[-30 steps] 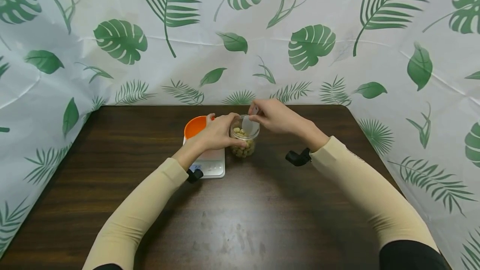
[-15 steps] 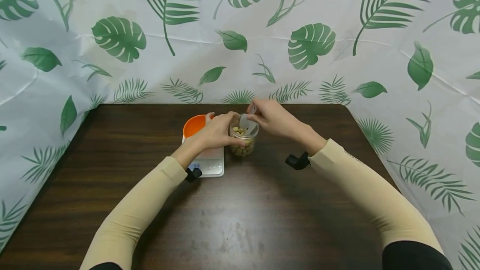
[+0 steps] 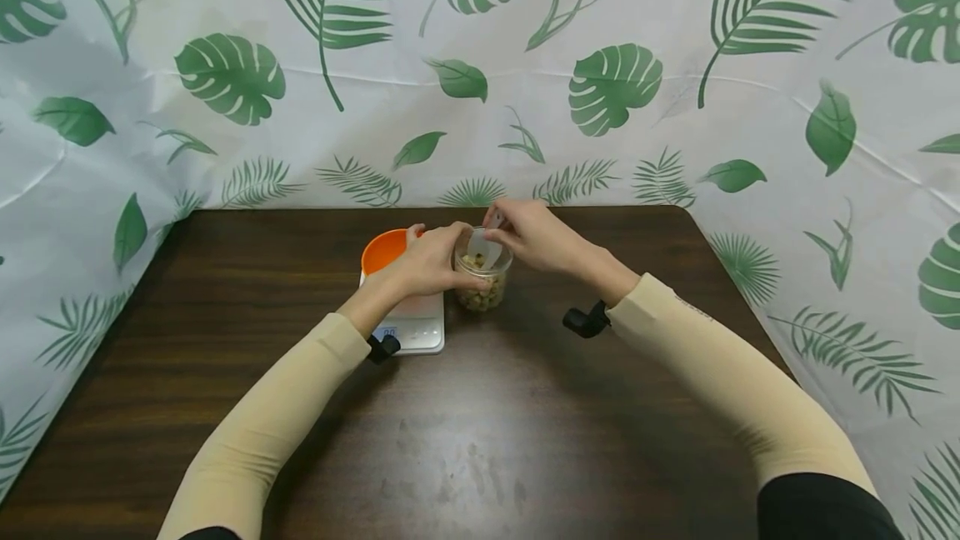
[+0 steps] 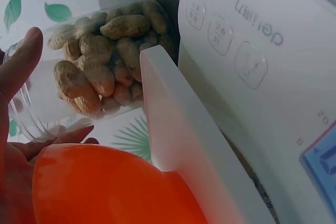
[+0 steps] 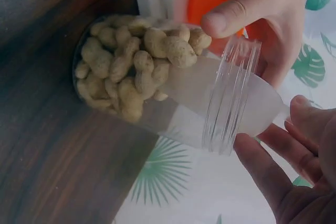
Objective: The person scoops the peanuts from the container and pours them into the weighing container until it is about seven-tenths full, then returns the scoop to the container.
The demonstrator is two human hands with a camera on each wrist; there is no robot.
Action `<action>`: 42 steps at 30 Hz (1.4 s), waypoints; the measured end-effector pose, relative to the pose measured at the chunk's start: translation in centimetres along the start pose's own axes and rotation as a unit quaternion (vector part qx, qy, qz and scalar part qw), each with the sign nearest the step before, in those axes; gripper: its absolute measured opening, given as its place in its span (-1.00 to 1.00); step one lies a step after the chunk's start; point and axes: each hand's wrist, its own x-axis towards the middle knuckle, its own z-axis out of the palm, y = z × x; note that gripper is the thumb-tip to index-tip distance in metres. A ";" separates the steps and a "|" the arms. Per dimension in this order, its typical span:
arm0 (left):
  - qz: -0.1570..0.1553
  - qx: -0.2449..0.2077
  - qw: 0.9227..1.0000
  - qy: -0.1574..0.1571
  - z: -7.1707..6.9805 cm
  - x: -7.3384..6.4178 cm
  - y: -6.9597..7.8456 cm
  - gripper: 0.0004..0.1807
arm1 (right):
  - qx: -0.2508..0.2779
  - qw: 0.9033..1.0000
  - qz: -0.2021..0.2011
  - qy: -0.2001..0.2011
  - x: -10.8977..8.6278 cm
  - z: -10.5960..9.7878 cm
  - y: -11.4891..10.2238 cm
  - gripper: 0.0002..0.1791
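A clear jar stands on the table, partly filled with unshelled peanuts. My left hand grips it near the threaded rim, its thumb on the near side. Between the fingers and thumb of my right hand is the thin handle of a translucent white scoop. The scoop slants through the jar's mouth, its blade reaching toward the peanuts. Left of the jar, an orange bowl sits on a white kitchen scale, partly covered by my left hand and forearm.
The dark wooden table stretches toward me and to both sides. Just behind its far edge hangs a white sheet with green leaf prints. A black wrist mount juts from the right wrist.
The scoop has shifted slightly left and its blade sits a little lower among the peanuts. My right hand moved slightly left with it. My left hand keeps its hold on the jar.
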 end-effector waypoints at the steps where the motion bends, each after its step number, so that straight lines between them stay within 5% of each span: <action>1: -0.001 -0.001 1.000 0.000 0.0 0.0 -0.1 -0.01 | 0.005 1.000 0.005 0.002 0.0 0.1 0.1 -0.84; 8: 0.001 -0.008 1.000 0.000 0.0 0.0 -0.1 -0.04 | 0.044 0.998 0.028 0.042 -0.7 0.5 1.1 -0.84; 15: -0.002 -0.003 1.000 -0.003 -0.1 0.1 -0.1 -0.03 | 0.018 1.000 0.016 0.010 0.1 0.7 0.4 -0.84; 22: 0.000 -0.007 1.000 -0.001 -0.1 0.2 -0.1 0.00 | 0.053 0.995 0.077 0.041 0.3 0.2 0.5 -0.81; 30: 0.003 -0.013 1.000 0.000 -0.4 0.2 -0.3 -0.03 | 0.036 0.999 0.033 0.008 0.7 0.8 0.0 -0.83; 42: 0.000 -0.016 1.000 0.000 -0.2 0.4 -0.3 -0.03 | 0.113 0.986 0.115 0.034 0.2 0.3 1.6 -0.76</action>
